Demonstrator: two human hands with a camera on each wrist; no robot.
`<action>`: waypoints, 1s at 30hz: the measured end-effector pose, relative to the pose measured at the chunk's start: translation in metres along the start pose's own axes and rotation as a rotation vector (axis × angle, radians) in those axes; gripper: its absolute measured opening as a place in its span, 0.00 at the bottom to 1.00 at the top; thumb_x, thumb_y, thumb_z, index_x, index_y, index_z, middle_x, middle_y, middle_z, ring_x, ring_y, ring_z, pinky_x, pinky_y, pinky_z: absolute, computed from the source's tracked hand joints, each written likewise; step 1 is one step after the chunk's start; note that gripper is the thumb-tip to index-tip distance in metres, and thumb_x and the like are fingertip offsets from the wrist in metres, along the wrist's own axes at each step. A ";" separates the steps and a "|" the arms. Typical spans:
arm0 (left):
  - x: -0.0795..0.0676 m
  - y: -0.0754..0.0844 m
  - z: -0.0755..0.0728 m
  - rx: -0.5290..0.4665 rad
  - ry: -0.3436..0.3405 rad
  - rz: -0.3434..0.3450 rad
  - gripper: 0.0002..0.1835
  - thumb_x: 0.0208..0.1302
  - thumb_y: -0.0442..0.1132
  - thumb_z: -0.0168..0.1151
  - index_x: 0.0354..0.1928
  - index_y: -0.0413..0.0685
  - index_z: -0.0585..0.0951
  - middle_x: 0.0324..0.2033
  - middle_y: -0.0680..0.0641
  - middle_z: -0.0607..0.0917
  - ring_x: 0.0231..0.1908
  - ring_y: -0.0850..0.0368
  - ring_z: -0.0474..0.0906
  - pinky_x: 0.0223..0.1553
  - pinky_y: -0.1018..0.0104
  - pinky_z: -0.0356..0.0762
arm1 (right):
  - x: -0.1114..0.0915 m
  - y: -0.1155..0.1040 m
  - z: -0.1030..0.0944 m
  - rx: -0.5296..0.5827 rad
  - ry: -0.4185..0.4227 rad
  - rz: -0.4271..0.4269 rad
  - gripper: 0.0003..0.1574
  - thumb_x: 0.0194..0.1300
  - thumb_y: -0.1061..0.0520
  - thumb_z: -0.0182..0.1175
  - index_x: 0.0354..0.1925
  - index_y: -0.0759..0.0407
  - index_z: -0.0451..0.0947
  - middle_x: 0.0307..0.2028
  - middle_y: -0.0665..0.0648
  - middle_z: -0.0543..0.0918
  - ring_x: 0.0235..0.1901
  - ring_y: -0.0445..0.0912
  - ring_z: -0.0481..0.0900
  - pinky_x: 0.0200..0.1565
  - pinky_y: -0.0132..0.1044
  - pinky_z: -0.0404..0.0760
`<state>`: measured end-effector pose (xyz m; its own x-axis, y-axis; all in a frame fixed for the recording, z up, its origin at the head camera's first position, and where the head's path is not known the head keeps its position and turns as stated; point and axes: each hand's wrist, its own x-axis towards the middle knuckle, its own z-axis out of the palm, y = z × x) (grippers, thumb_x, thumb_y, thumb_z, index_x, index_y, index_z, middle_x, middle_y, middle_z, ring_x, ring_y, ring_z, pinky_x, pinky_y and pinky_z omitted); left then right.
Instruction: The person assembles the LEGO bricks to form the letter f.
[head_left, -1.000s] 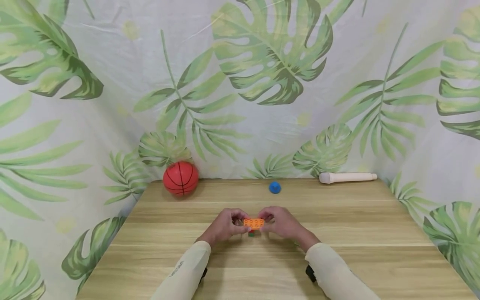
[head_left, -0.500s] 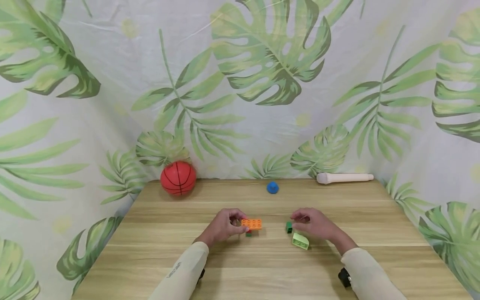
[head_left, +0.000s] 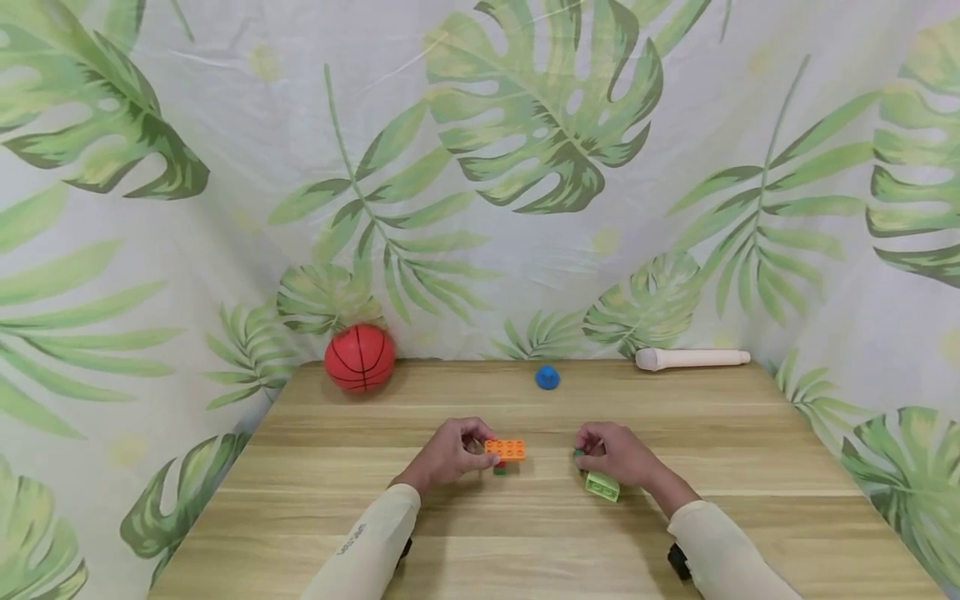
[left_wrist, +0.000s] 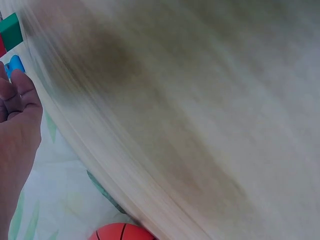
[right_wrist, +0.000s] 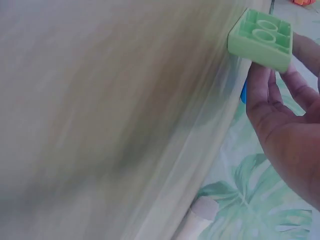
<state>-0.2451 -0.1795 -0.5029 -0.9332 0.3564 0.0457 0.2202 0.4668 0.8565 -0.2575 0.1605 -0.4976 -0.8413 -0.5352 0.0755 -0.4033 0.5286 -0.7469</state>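
My left hand [head_left: 452,454] grips an orange building brick [head_left: 505,451] with studs on top, thumb at its near left corner. Below the orange brick a bit of red and a dark green brick [head_left: 500,470] show; the left wrist view also has this green brick [left_wrist: 11,32], at its upper left edge. To the right, my right hand [head_left: 618,454] pinches a small dark green brick [head_left: 578,458], mostly covered by the fingers. Just in front of those fingers a light green brick [head_left: 602,487] lies tipped, its hollow underside showing in the right wrist view [right_wrist: 260,42].
A red ball with black lines [head_left: 360,358] sits at the back left of the wooden table [head_left: 480,542]. A small blue piece [head_left: 547,377] lies near the back edge, and a white microphone [head_left: 693,358] at the back right. A leaf-patterned cloth [head_left: 510,258] hangs behind.
My right hand has left the orange brick, moved right and closed its fingers on the dark green brick beside the light green one. The left hand has kept its hold and place.
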 end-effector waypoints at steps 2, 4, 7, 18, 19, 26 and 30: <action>0.000 0.001 0.000 0.001 0.004 -0.010 0.11 0.64 0.37 0.79 0.47 0.46 0.89 0.36 0.44 0.85 0.32 0.59 0.71 0.32 0.73 0.71 | -0.004 0.000 -0.003 0.011 -0.005 0.017 0.09 0.70 0.61 0.71 0.39 0.61 0.79 0.37 0.55 0.86 0.37 0.38 0.81 0.40 0.30 0.80; 0.001 0.001 -0.001 -0.003 0.008 -0.011 0.11 0.64 0.37 0.79 0.46 0.46 0.88 0.37 0.44 0.85 0.32 0.59 0.71 0.32 0.73 0.71 | -0.007 0.001 -0.006 0.019 -0.003 0.040 0.10 0.70 0.61 0.72 0.37 0.60 0.78 0.37 0.54 0.85 0.37 0.38 0.81 0.40 0.30 0.80; 0.001 0.000 -0.002 -0.007 0.018 -0.011 0.11 0.64 0.36 0.79 0.46 0.45 0.88 0.37 0.43 0.85 0.32 0.58 0.71 0.31 0.73 0.71 | -0.008 0.003 -0.009 0.023 0.003 0.042 0.10 0.70 0.59 0.72 0.40 0.61 0.78 0.39 0.56 0.85 0.39 0.40 0.82 0.42 0.30 0.81; -0.001 -0.002 0.000 -0.043 0.012 0.004 0.12 0.63 0.35 0.79 0.47 0.43 0.88 0.40 0.38 0.86 0.32 0.57 0.72 0.30 0.74 0.71 | -0.004 -0.005 0.008 0.047 0.095 0.238 0.29 0.62 0.54 0.79 0.51 0.68 0.76 0.43 0.60 0.83 0.42 0.47 0.79 0.46 0.39 0.80; -0.001 -0.002 0.000 -0.046 0.013 0.004 0.12 0.63 0.35 0.78 0.47 0.43 0.88 0.40 0.38 0.86 0.32 0.57 0.72 0.30 0.74 0.71 | -0.003 -0.007 0.010 0.038 0.108 0.254 0.29 0.60 0.54 0.80 0.50 0.68 0.76 0.43 0.60 0.83 0.42 0.47 0.79 0.46 0.41 0.80; 0.000 -0.003 0.000 -0.052 0.000 0.007 0.12 0.64 0.34 0.78 0.47 0.42 0.88 0.42 0.39 0.86 0.32 0.57 0.72 0.30 0.74 0.72 | 0.002 -0.011 0.020 0.008 0.155 0.346 0.25 0.59 0.56 0.80 0.46 0.64 0.77 0.41 0.59 0.83 0.40 0.48 0.79 0.45 0.41 0.80; 0.001 -0.003 0.001 -0.042 -0.015 0.023 0.11 0.65 0.34 0.77 0.47 0.42 0.88 0.41 0.39 0.87 0.33 0.58 0.73 0.32 0.74 0.73 | 0.000 -0.009 0.022 -0.004 0.167 0.379 0.23 0.62 0.56 0.79 0.45 0.62 0.77 0.40 0.58 0.82 0.39 0.48 0.78 0.43 0.39 0.79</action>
<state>-0.2458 -0.1796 -0.5063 -0.9236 0.3790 0.0582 0.2293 0.4241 0.8761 -0.2464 0.1410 -0.5047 -0.9773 -0.1877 -0.0983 -0.0544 0.6704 -0.7400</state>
